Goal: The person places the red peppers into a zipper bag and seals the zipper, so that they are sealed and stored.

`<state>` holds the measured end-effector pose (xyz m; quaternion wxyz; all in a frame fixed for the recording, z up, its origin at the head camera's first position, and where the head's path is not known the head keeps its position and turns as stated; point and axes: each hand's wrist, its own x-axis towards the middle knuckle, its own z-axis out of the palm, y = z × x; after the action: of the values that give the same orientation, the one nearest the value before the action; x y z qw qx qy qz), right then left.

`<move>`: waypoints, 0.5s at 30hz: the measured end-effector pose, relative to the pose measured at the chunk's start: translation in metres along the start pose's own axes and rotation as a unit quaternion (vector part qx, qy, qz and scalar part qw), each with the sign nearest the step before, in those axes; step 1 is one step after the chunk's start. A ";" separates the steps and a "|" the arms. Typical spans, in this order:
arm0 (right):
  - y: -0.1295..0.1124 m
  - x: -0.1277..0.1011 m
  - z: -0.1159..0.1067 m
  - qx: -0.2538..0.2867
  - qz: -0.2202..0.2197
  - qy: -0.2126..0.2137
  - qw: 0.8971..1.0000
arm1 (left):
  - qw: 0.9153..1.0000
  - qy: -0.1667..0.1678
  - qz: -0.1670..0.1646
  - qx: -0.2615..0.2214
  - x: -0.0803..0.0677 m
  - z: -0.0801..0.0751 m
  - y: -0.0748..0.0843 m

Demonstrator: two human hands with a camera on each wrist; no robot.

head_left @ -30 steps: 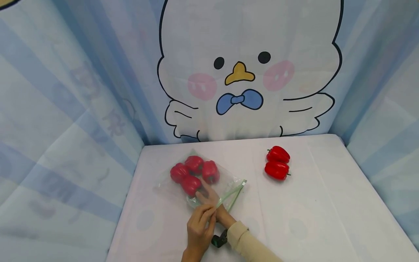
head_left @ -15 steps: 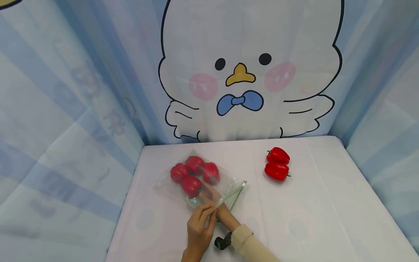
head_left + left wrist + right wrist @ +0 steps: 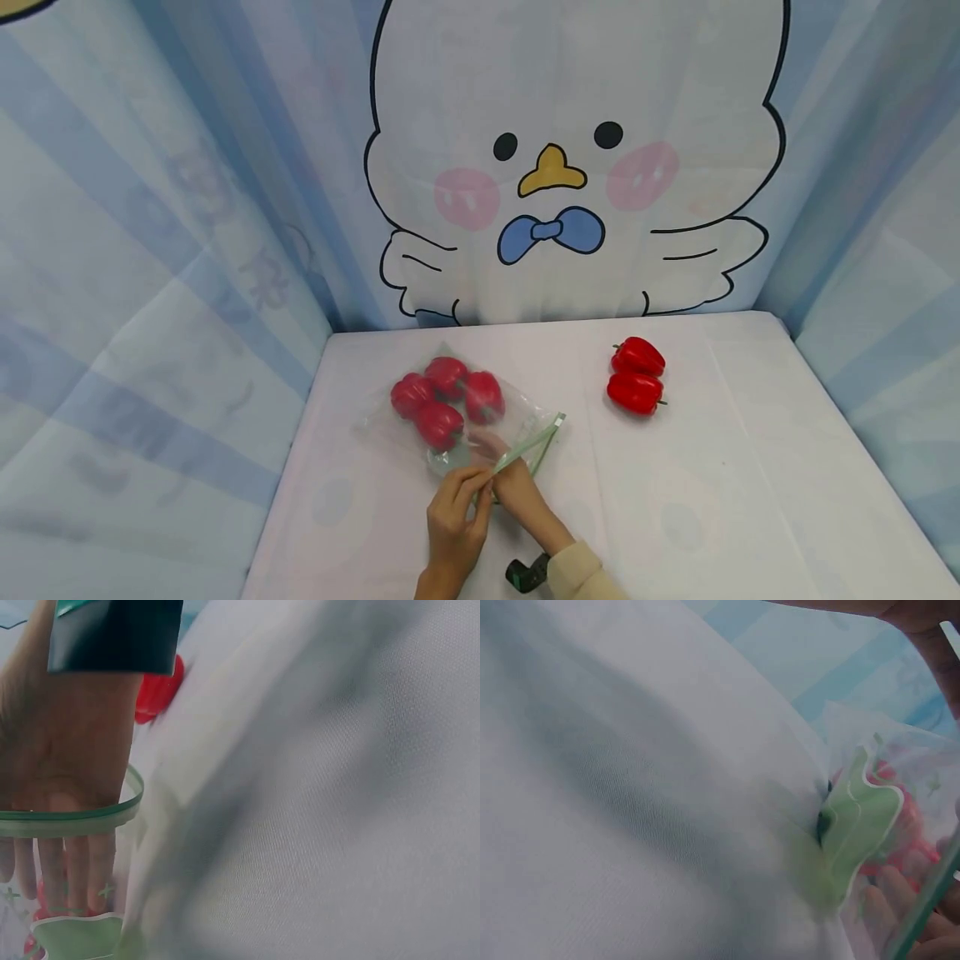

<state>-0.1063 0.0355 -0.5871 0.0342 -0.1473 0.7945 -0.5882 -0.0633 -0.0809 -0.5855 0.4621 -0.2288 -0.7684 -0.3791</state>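
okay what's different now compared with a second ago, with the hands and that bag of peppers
The right hand, whose fingers reached into the clear plastic zip bag by its four red peppers, has drawn back towards the person, fingers now at the green-edged mouth. The left hand keeps pinching that edge. The bag and the two loose red peppers stayed put.

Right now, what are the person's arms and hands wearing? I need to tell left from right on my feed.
Both hands are bare, with no gloves. The right hand comes out of a cream long sleeve with a ribbed cuff, and a small black device sits at that wrist. The left hand shows no sleeve in the head view; the left wrist view shows a dark band with a teal edge.
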 end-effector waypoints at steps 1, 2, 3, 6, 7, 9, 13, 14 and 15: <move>-0.001 -0.003 -0.002 0.008 0.008 -0.001 1.000 | 1.000 0.001 0.000 -0.001 0.000 0.000 0.000; -0.001 -0.005 -0.004 0.015 0.019 -0.001 1.000 | 1.000 0.002 0.001 -0.002 0.000 0.001 0.000; -0.002 -0.007 -0.006 0.029 0.027 -0.005 0.999 | 1.000 0.004 0.003 -0.003 0.000 0.001 0.000; -0.004 -0.011 -0.013 0.060 0.054 -0.012 0.997 | 1.000 0.011 0.007 -0.006 0.001 0.002 0.000; -0.004 -0.012 -0.016 0.065 0.060 -0.015 0.996 | 1.000 0.012 0.008 -0.005 0.001 0.002 0.000; -0.003 -0.014 -0.021 0.076 0.064 -0.026 0.995 | 1.000 0.014 0.007 -0.008 0.001 0.002 0.000; 0.001 -0.017 -0.037 0.112 0.065 -0.063 0.990 | 1.000 0.010 0.003 -0.010 0.001 0.002 -0.001; 0.002 -0.017 -0.042 0.123 0.067 -0.073 0.987 | 1.000 0.008 0.001 -0.011 0.001 0.002 -0.001; 0.004 -0.017 -0.046 0.132 0.069 -0.083 0.985 | 1.000 0.007 0.001 -0.011 0.001 0.003 -0.001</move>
<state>-0.1010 0.0840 -0.5784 0.1603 -0.1344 0.7124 -0.6699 -0.0660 -0.0794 -0.5856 0.4651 -0.2317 -0.7608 -0.3888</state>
